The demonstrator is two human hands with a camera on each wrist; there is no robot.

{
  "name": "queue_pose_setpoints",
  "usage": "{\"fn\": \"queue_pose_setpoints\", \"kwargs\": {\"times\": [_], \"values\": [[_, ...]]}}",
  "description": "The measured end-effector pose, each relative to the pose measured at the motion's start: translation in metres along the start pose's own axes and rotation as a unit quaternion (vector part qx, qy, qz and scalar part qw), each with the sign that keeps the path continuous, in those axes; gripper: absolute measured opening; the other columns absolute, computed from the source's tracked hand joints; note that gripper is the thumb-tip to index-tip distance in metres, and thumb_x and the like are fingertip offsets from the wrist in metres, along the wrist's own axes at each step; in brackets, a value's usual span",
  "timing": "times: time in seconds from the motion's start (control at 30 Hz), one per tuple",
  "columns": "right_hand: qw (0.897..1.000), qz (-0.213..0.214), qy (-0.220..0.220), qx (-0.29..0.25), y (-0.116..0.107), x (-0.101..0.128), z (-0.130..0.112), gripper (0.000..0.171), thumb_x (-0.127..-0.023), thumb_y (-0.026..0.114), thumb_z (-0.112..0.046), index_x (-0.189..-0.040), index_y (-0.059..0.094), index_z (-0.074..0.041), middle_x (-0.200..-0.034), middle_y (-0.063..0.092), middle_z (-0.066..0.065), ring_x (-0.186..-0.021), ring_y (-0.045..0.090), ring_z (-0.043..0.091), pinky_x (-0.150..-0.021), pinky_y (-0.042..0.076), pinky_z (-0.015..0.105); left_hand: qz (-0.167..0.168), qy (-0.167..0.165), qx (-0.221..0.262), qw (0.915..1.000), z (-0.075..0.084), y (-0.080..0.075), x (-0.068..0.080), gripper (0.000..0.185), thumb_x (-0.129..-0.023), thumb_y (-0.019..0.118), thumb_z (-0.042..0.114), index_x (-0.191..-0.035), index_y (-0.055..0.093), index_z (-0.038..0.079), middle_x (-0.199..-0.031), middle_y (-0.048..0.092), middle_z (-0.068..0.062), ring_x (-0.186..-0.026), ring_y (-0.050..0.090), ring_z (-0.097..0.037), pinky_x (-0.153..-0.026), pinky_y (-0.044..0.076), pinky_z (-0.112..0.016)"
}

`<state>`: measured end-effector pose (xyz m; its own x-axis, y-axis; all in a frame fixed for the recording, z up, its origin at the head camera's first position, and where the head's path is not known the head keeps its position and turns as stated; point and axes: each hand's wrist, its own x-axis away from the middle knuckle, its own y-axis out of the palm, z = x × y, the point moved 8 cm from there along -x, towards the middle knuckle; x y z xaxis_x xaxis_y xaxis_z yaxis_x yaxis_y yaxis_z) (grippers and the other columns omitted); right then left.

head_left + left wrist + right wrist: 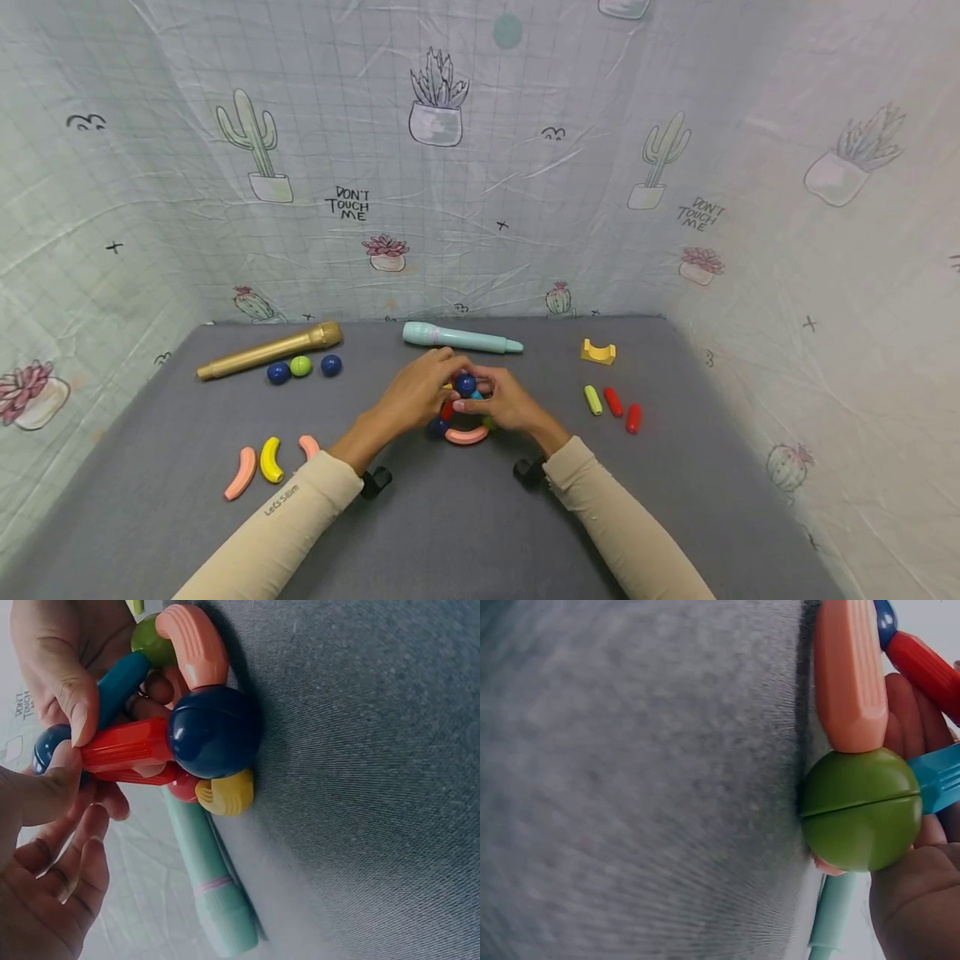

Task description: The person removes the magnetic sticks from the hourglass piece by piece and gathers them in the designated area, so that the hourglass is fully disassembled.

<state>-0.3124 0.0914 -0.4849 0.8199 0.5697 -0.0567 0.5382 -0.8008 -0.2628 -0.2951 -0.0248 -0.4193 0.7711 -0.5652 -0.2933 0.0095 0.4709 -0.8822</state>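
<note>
A small frame of magnetic balls and sticks stands on the grey table between both hands. A dark blue ball [466,384] tops it, with the left hand [412,393] and right hand [513,400] pinching around it from either side. In the left wrist view, the thumbs meet where a red stick [127,746] joins the top ball; a blue stick [124,688] slopes down to a green ball [861,810]. Low in the frame are another dark blue ball [215,732], a pink curved stick [467,436] and a yellow curved piece [229,793]. Hands hide part of the back.
Behind lie a gold microphone [270,352] and a mint microphone [461,337]. Loose balls [301,366] and curved sticks [271,460] are at left. A yellow cradle-shaped block [597,352] and straight sticks [613,402] lie right. Printed cloth [480,192] encloses the back and sides.
</note>
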Motion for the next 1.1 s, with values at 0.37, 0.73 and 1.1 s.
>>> {"fn": "queue_pose_setpoints", "kwargs": {"times": [0.37, 0.73, 1.1], "values": [[0.999, 0.025, -0.005, -0.022, -0.003, 0.002, 0.001, 0.048, -0.096, 0.077, -0.002, -0.141, 0.064, 0.005, -0.128, 0.074, 0.024, -0.111, 0.076, 0.015, -0.091, 0.062, 0.030, 0.015, 0.005, -0.019, 0.9997, 0.001, 0.003, 0.003, 0.038, -0.094, 0.081, 0.011, -0.127, 0.066, 0.024, -0.111, 0.065, -0.001, -0.101, 0.061, -0.018, -0.082, 0.056, -0.039], [0.999, 0.034, 0.003, 0.004, -0.004, 0.004, 0.000, 0.043, -0.097, 0.078, -0.006, -0.138, 0.067, 0.002, -0.122, 0.077, 0.022, -0.101, 0.078, 0.015, -0.088, 0.063, 0.030, 0.077, -0.023, 0.041, 0.9959, -0.018, -0.016, 0.011, 0.036, -0.095, 0.081, 0.015, -0.127, 0.064, 0.018, -0.118, 0.070, -0.002, -0.107, 0.068, -0.028, -0.090, 0.059, -0.040], [0.999, 0.028, 0.018, 0.024, -0.004, 0.004, 0.000, 0.049, -0.095, 0.080, -0.009, -0.141, 0.065, 0.000, -0.123, 0.078, 0.016, -0.101, 0.076, 0.014, -0.090, 0.060, 0.025, 0.074, -0.136, -0.019, 0.9878, -0.096, -0.059, 0.060, 0.039, -0.092, 0.085, 0.019, -0.128, 0.071, 0.012, -0.114, 0.070, -0.011, -0.098, 0.068, -0.031, -0.084, 0.056, -0.049]]}}
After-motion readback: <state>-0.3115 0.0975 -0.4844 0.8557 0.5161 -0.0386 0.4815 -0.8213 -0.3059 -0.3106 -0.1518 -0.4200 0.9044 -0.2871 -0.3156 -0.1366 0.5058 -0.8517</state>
